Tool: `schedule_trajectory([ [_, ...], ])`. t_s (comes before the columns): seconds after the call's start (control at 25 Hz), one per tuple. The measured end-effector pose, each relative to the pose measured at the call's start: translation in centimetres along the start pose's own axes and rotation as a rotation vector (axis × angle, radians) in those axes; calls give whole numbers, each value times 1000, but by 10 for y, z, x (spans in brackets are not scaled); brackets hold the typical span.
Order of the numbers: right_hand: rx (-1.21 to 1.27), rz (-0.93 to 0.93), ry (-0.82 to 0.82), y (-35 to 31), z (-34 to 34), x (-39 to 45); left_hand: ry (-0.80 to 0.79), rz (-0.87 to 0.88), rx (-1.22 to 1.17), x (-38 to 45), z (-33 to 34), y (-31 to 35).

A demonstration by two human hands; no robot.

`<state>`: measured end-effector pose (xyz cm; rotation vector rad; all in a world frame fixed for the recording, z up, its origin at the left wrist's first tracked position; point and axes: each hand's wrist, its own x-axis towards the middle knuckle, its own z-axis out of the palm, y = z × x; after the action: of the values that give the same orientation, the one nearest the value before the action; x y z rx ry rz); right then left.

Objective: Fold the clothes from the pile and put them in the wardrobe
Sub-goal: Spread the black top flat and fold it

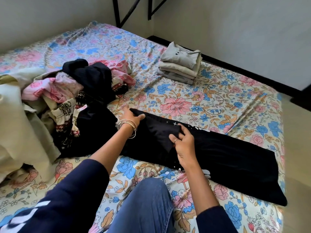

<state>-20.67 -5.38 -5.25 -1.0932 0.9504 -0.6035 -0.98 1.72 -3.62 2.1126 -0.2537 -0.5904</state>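
Head view shows a black garment (218, 158) laid long across the floral bedsheet (185, 101), running from about 9 o'clock near the pile of unfolded clothes (75, 91) out toward 4 o'clock. The left hand (130, 117) grips the garment's end at the 9 o'clock side, thumb over the top edge, bangles at the wrist. The right hand (184, 145) pinches a folded-in flap near the garment's middle, fingers closed on the cloth. To do this fold well, I judge both hands should pull the cloth taut, line the flap's edge with the long side, then smooth it flat before doubling the length. A stack of folded grey and beige clothes (180, 64) sits at 1 o'clock; no wardrobe is in view. White print shows on the garment and the sleeve (25, 214), but none is readable.
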Motion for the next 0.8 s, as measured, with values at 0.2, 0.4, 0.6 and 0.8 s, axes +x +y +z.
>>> schedule_trajectory([
  [0.2,-267,-175,233,-8,-11,10,153,-89,-230,6,15,8],
  [0.4,-323,-166,164,-8,-15,15,196,-65,-177,6,19,8],
  [0.6,-332,-201,19,-4,-23,13,246,-16,-188,11,16,3],
  [0.8,-487,-158,265,-11,-34,11,289,-8,-150,8,14,6],
])
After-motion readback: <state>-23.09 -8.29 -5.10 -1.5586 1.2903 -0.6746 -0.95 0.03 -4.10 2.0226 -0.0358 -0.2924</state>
